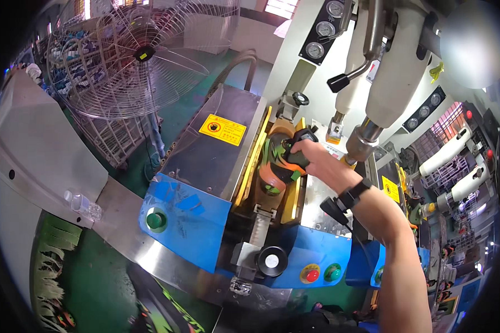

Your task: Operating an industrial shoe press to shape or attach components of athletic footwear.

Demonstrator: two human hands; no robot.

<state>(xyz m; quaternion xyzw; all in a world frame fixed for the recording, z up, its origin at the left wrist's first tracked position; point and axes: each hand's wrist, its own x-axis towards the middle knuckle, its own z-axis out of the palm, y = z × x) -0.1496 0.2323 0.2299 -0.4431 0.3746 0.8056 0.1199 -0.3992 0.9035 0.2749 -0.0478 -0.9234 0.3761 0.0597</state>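
Note:
A shoe (278, 161) in black, orange and green lies lengthwise in the machine's clamp bed, sole side hidden, between two yellow side pads (251, 158). From the right, my right hand (311, 158) reaches over and grips the shoe's black upper part near its opening; some fingers are hidden behind it. A black strap with a small black device (347, 201) is around my right wrist. My left hand does not show. At the lower edge is a dark item with green and orange stripes (164, 302), blurred and partly cut off.
Above the clamp stand white press cylinders (397, 83) with a metal lever. Blue panels carry a green button (156, 220), a red button (312, 275) and another green one (333, 272). A black knob (271, 261) sits in front. A large fan (143, 54) stands at left, near a clear bottle (83, 205).

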